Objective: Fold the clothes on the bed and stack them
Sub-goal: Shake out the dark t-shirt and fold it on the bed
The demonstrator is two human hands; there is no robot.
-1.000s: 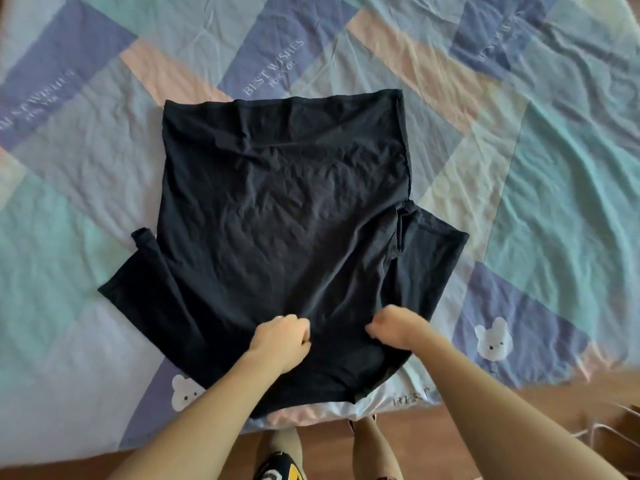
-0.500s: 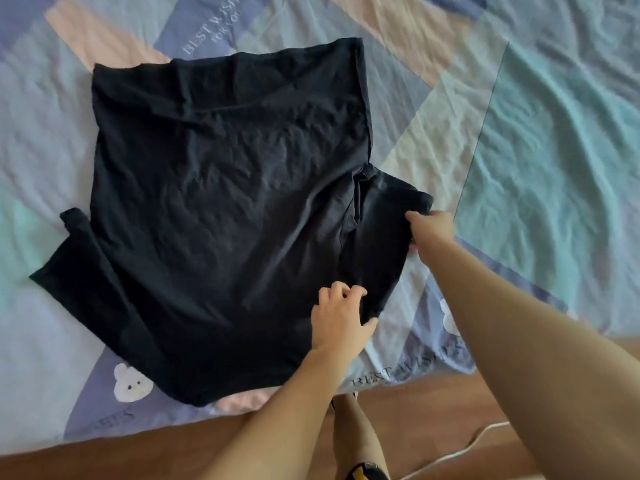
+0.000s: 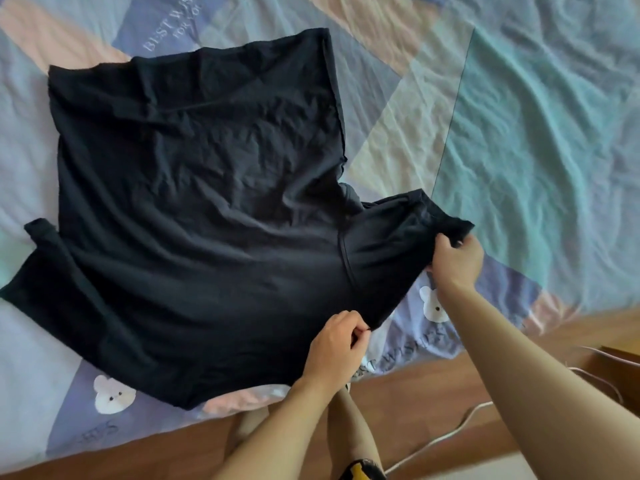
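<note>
I see a black T-shirt (image 3: 194, 216) spread nearly flat on the bed (image 3: 540, 140), wrinkled across its middle, its hem lying toward the far side and its shoulders toward me. Its left sleeve (image 3: 38, 268) lies flat on the patchwork sheet, with a small corner turned up at its far tip. The right sleeve (image 3: 391, 251) is lifted slightly and pulled taut between both hands.

My right hand (image 3: 457, 259) grips the sleeve's outer cuff, fingers (image 3: 445, 242) curled round the cloth edge. My left hand (image 3: 337, 348) pinches the sleeve's near lower corner, the fingers bent tight on the fabric.

The shirt's near edge lies right at the bed's near edge, where the sheet drops away to a wooden floor (image 3: 415, 403). A white cable (image 3: 450, 434) runs across the floor near my legs. To the right of the shirt I see a broad stretch of teal and pastel sheet, creased but with nothing lying on it; on the left the sleeve reaches almost to the frame's border. Printed bear faces (image 3: 112, 396) show on the sheet beside the shirt's near edge.
</note>
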